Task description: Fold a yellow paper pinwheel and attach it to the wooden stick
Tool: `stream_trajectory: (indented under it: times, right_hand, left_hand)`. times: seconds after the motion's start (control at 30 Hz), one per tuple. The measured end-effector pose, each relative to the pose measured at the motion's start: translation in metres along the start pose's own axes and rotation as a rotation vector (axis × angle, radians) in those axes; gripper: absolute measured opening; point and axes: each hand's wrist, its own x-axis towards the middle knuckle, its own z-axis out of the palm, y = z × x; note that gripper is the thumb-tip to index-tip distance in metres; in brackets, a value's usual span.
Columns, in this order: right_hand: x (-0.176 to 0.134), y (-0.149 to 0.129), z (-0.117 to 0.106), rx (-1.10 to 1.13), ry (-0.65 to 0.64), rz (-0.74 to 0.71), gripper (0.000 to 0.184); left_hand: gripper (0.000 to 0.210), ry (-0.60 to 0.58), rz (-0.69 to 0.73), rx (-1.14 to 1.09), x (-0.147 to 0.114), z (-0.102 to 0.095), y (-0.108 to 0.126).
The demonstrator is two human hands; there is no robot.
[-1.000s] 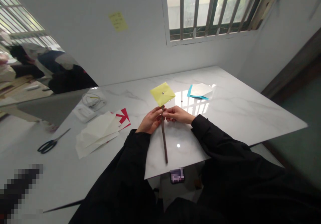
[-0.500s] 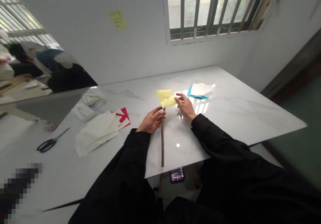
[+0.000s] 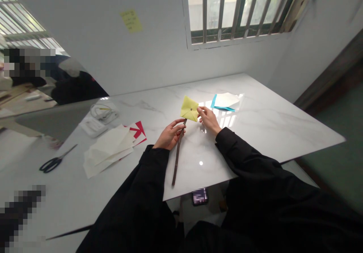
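A yellow paper pinwheel (image 3: 187, 108) with a small pin at its centre sits at the top of a thin brown stick (image 3: 177, 158). My left hand (image 3: 170, 134) is closed around the upper stick, just below the paper. With thumb and fingers, my right hand (image 3: 208, 117) pinches the right edge of the pinwheel. The stick slants down toward the table's front edge, its lower end nearest me. The back of the pinwheel is hidden.
Left on the marble-patterned table (image 3: 269, 120) lie cream paper sheets (image 3: 109, 149), red paper (image 3: 138, 132), black scissors (image 3: 53, 163) and a white cable (image 3: 103, 111). White and blue paper (image 3: 225, 101) lies behind my right hand. Another person (image 3: 76, 81) appears at far left.
The pinwheel has turned, one corner now pointing up. The stick's lower end has swung left, so it slants instead of standing nearly straight. Both hands keep about the same places.
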Motion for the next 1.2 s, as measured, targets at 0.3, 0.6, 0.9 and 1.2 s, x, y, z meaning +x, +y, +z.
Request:
stream_trajectory:
  times: [0.3,0.6,0.9,1.2]
  right_hand:
    - [0.001,0.006,0.003,-0.046,-0.097,-0.027,0.049]
    - [-0.002,0.003,0.001,-0.150,-0.064,-0.048,0.048]
    - [0.006,0.007,-0.001,-0.061,-0.073,0.133,0.040]
    - [0.021,0.002,-0.023,0.241,-0.153,0.160,0.060]
  left_hand:
    - [0.054,0.018,0.004,-0.023,-0.001,0.002,0.002]
    - [0.052,0.055,0.018,-0.031,-0.002,0.003,0.003]
    - [0.048,0.052,0.009,-0.011,-0.002,0.002,0.003]
    - [0.049,0.038,0.005,0.002,-0.003,0.004,0.003]
